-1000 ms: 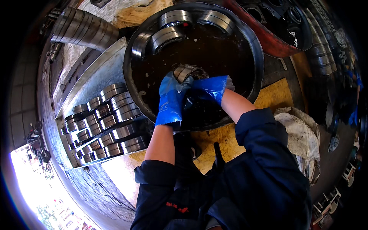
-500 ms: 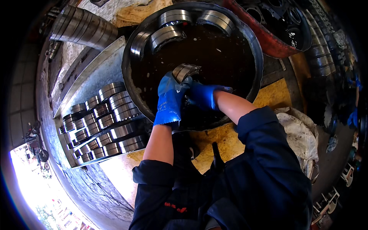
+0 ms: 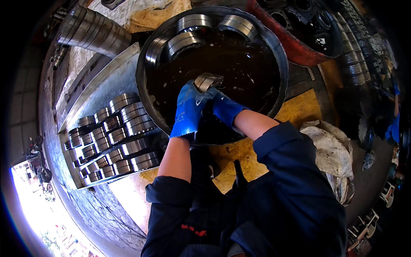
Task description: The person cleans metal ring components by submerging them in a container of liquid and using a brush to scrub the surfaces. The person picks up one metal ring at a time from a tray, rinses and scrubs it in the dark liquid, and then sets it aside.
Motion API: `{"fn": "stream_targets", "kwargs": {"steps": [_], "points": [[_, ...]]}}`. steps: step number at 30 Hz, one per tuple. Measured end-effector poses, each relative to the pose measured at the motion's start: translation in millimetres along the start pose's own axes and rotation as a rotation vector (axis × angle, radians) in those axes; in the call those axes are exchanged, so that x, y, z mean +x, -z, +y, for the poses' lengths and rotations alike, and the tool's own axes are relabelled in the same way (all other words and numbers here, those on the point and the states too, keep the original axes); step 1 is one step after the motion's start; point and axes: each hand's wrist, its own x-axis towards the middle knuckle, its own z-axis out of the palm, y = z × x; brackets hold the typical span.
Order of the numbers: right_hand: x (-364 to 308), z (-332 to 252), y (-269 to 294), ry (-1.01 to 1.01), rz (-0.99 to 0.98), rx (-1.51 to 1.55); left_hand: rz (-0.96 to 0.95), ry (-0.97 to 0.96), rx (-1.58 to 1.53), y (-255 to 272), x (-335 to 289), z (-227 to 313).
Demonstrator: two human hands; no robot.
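Observation:
A shiny steel bearing ring [image 3: 208, 81] is in both my hands, low over the dark liquid in a wide round basin [image 3: 140, 81]. My left hand [image 3: 191, 100], in a blue rubber glove, closes round the ring's near left side. Pressed against its near right side is my right hand [image 3: 225, 104], gloved likewise. The right fingers are partly hidden behind the left hand and the ring. Several more steel rings [image 3: 185, 43] stand along the basin's far left wall, partly in the liquid.
Left of the basin, a metal tray [image 3: 95, 73] holds rows of steel rings [image 3: 136, 112]. A stack of large rings [image 3: 94, 32] lies beyond it. A red tub [image 3: 295, 51] with dark metal parts stands far right. A whitish sack [image 3: 327, 150] slumps at the right.
My right hand has turned and drawn in closer to the left at the ring. The ring stays held nearly in place. The whole view has shifted slightly.

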Motion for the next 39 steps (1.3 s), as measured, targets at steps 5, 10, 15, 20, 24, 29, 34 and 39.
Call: {"fn": "stream_targets", "kwargs": {"steps": [5,10,15,20,24,29,34,39], "points": [[-17.1,-1.3,17.2,-0.111,0.001,-0.109,-0.157,0.146,0.043,0.0,12.4,-3.7],[-42.8,-1.5,64.6,-0.259,0.115,-0.762,-0.183,0.083,0.305,-25.2,9.0,3.3],[-76.9,1.4,78.2,-0.072,0.333,-0.317,-0.204,0.173,0.399,-33.1,-9.2,10.6],[-70.1,33.6,64.2,-0.155,0.328,-0.121,-0.283,0.313,0.147,-26.3,-28.0,4.0],[-46.9,44.0,62.8,-0.376,0.230,-0.355,-0.289,0.327,0.068,-21.6,-35.7,0.5],[-42.3,93.4,44.6,-0.253,0.208,0.129,-0.281,0.321,0.018,-15.9,-35.6,14.5],[-47.2,153.8,31.5,-0.097,0.076,0.815,-0.326,0.256,0.086,-30.8,-16.8,29.0],[-90.8,40.0,44.9,0.097,0.116,-0.068,-0.305,0.199,-0.031,-27.5,-16.9,-4.7]]}}
